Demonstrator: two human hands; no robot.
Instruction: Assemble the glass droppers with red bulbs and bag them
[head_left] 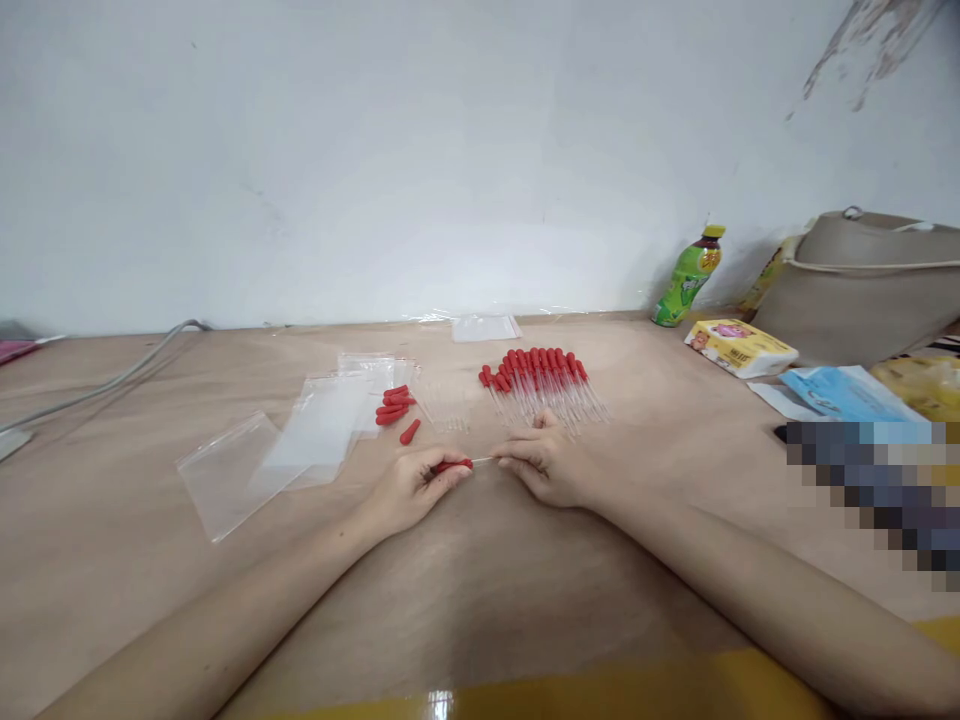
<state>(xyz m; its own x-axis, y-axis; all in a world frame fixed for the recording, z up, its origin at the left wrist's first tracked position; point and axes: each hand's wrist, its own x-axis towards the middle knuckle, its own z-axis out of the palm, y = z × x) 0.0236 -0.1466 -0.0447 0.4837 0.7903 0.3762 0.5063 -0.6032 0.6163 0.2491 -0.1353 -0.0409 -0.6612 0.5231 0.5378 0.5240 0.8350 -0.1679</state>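
Observation:
Between thumb and fingers, my left hand (421, 487) grips a red rubber bulb (454, 466) near the middle of the table. My right hand (546, 462) pinches a thin clear glass tube (482, 460), whose left end meets the bulb. Several loose red bulbs (393, 405) lie behind my left hand. Thin clear tubes (444, 405) lie to the right of them. Behind my right hand, several red-topped droppers (544, 375) are laid side by side in a fan.
Clear plastic bags (319, 425) overlap at the left, and another bag (486, 327) lies by the wall. A grey cable (124, 375) runs at far left. On the right are a green bottle (684, 282), yellow tissue pack (741, 347), blue packet (847, 393) and beige bag (862, 290).

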